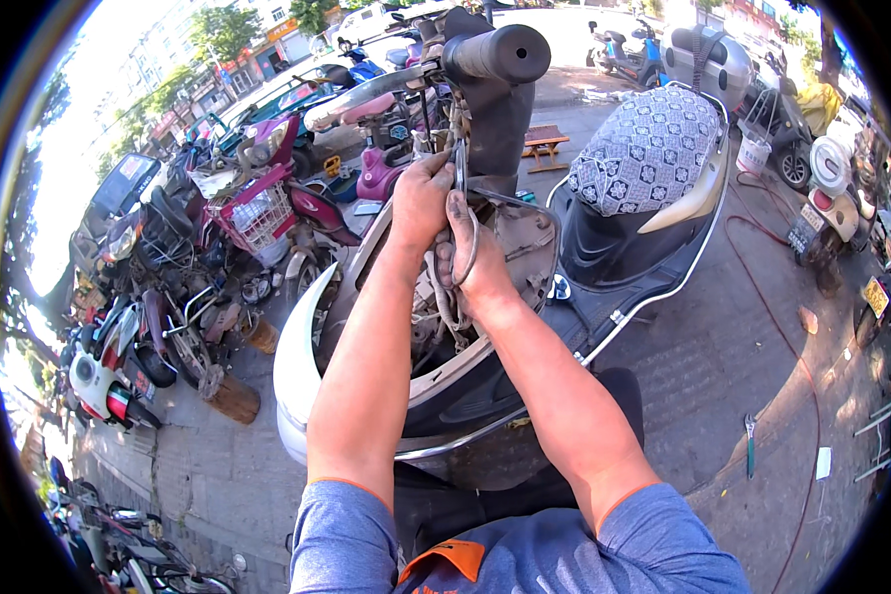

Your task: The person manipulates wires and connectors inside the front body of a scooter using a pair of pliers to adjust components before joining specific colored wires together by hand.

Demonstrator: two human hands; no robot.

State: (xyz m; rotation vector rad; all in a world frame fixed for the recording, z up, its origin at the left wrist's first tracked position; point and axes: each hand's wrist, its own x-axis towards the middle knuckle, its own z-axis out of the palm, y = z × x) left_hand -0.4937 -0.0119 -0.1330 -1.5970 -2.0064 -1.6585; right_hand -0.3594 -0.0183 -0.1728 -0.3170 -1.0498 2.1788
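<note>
- Being pinched by the left hand [424,203] is a dark cable [461,170], its upper length being held narrowly between thumb and fingers.
- Lower down, the same cable is being held by the right hand [473,265]; its thumb is being pointed upward along the cable, and its other fingers are being held curled. Whether anything else is being gripped beneath them, one cannot tell.
- The cable is being bent into a loop across the right hand, below a black handlebar grip [493,54].
- Both hands are being held over the opened front of a scooter [295,356], where tangled wires [449,309] are being exposed just below the right hand.
- To the right, the scooter's seat is being covered by a patterned cloth [651,148].
- Farther right, a teal-handled tool [750,453] is being borne by the paving [683,396], near a reddish hose [810,371].
</note>
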